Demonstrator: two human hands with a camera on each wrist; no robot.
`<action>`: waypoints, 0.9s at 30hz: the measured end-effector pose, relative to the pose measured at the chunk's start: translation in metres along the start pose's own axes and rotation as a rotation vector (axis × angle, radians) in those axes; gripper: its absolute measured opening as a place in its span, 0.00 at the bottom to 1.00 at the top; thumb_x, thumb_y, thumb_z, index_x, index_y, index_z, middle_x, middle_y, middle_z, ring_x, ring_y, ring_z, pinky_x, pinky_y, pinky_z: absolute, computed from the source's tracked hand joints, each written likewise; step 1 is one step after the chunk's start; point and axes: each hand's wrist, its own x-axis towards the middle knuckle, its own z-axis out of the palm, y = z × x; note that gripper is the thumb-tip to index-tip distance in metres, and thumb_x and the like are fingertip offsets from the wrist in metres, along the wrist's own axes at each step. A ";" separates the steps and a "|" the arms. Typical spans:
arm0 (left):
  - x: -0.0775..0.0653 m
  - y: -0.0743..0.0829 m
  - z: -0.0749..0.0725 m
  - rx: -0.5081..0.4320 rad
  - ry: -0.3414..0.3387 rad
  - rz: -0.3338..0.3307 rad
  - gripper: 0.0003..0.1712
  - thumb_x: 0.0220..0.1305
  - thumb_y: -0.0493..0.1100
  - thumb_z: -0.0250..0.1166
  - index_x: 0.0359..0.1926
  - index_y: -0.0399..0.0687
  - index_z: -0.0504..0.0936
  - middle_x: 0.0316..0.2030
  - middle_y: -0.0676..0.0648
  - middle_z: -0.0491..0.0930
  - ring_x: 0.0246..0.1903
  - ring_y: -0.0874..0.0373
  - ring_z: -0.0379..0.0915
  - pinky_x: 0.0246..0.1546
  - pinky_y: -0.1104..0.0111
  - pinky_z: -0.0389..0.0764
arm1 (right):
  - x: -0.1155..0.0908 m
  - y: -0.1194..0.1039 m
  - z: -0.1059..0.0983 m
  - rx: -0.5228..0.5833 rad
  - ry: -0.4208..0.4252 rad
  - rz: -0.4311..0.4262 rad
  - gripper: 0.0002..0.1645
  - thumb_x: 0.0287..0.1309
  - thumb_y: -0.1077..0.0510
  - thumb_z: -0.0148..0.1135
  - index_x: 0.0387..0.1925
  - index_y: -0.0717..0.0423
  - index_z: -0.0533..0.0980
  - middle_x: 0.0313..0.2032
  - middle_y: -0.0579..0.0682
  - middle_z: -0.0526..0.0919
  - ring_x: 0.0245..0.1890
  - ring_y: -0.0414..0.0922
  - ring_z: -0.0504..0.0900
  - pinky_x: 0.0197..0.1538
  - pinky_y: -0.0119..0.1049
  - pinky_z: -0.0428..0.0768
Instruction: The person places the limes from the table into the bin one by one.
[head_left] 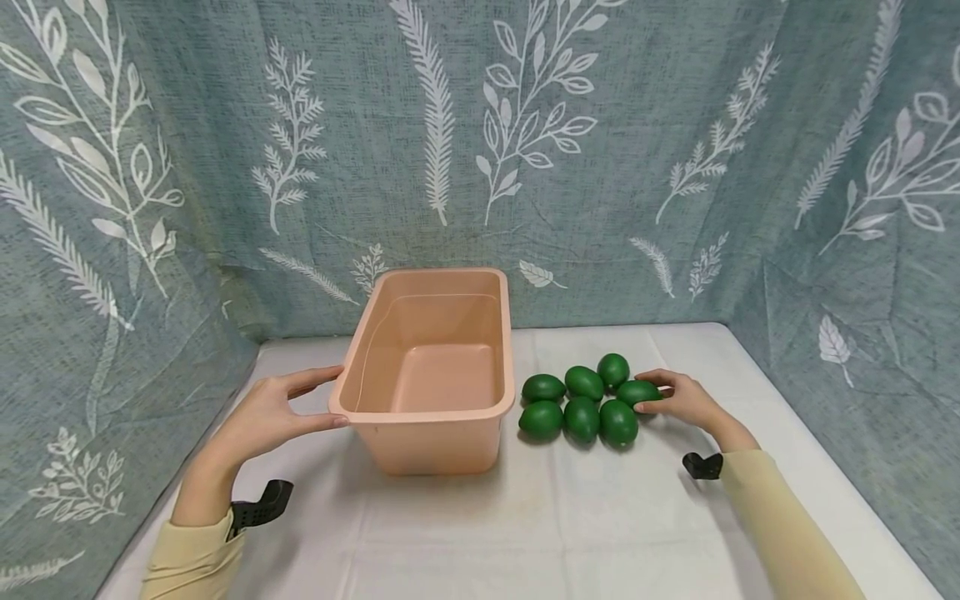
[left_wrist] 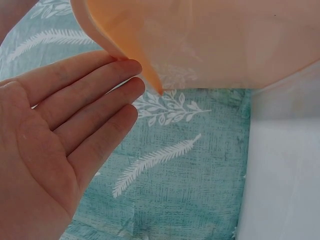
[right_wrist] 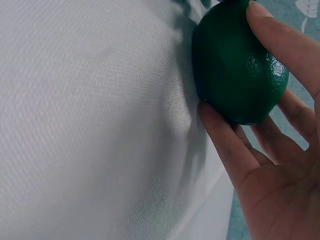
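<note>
A peach-coloured plastic tub (head_left: 438, 444) stands upright on the white cloth, its inside bare. At its left rim is my left hand (head_left: 266, 412), the fingers nearly straight and the thumb spread apart from them. The left wrist view shows the fingertips (left_wrist: 131, 67) right at the tub's edge. To the right of the tub lies a cluster of several glossy dark green limes (head_left: 581, 419). My right hand (head_left: 686, 402) grips the rightmost lime (right_wrist: 235, 65), with the thumb on one side and the fingers curled round the other.
White cloth (head_left: 450, 533) covers the table. A blue-green curtain (head_left: 360, 167) with white leaf prints hangs behind the tub and along both sides. Black wrist bands (head_left: 262, 504) are on both arms.
</note>
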 end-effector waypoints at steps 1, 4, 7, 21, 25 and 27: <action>0.000 0.000 0.000 0.002 0.002 -0.001 0.40 0.50 0.58 0.73 0.63 0.52 0.73 0.60 0.44 0.74 0.60 0.36 0.68 0.55 0.43 0.73 | 0.000 0.001 0.000 -0.004 0.001 -0.001 0.39 0.52 0.44 0.69 0.63 0.57 0.69 0.59 0.63 0.72 0.52 0.60 0.77 0.50 0.47 0.80; 0.001 0.000 0.000 0.000 0.002 -0.001 0.40 0.50 0.58 0.73 0.63 0.52 0.73 0.60 0.44 0.74 0.60 0.36 0.68 0.55 0.43 0.73 | 0.000 0.002 0.001 -0.008 0.008 0.006 0.39 0.52 0.44 0.69 0.62 0.56 0.70 0.59 0.63 0.73 0.51 0.58 0.78 0.48 0.45 0.80; 0.000 0.000 0.000 -0.006 -0.002 0.003 0.40 0.50 0.58 0.73 0.63 0.51 0.73 0.61 0.44 0.74 0.60 0.36 0.67 0.55 0.43 0.73 | 0.000 0.004 0.000 -0.007 0.009 0.011 0.39 0.51 0.44 0.70 0.62 0.55 0.70 0.58 0.62 0.73 0.51 0.58 0.78 0.47 0.42 0.80; 0.001 0.000 -0.001 -0.005 -0.004 0.003 0.40 0.50 0.58 0.73 0.63 0.52 0.73 0.61 0.44 0.74 0.60 0.37 0.68 0.55 0.43 0.73 | -0.008 0.002 -0.009 -0.022 0.011 0.001 0.39 0.52 0.42 0.69 0.62 0.55 0.70 0.58 0.61 0.73 0.50 0.55 0.79 0.50 0.46 0.79; 0.002 -0.001 -0.001 -0.001 -0.004 0.003 0.40 0.50 0.58 0.73 0.63 0.52 0.73 0.60 0.44 0.74 0.60 0.37 0.68 0.55 0.42 0.73 | -0.011 0.001 -0.013 -0.023 0.006 -0.001 0.39 0.52 0.43 0.69 0.62 0.56 0.70 0.59 0.62 0.73 0.51 0.57 0.79 0.51 0.49 0.79; 0.002 -0.001 -0.002 -0.001 -0.006 0.002 0.40 0.50 0.58 0.73 0.63 0.51 0.73 0.60 0.44 0.74 0.60 0.36 0.68 0.54 0.42 0.73 | -0.012 0.000 -0.015 -0.025 0.004 0.003 0.40 0.52 0.42 0.68 0.62 0.56 0.70 0.59 0.63 0.72 0.51 0.57 0.78 0.51 0.50 0.79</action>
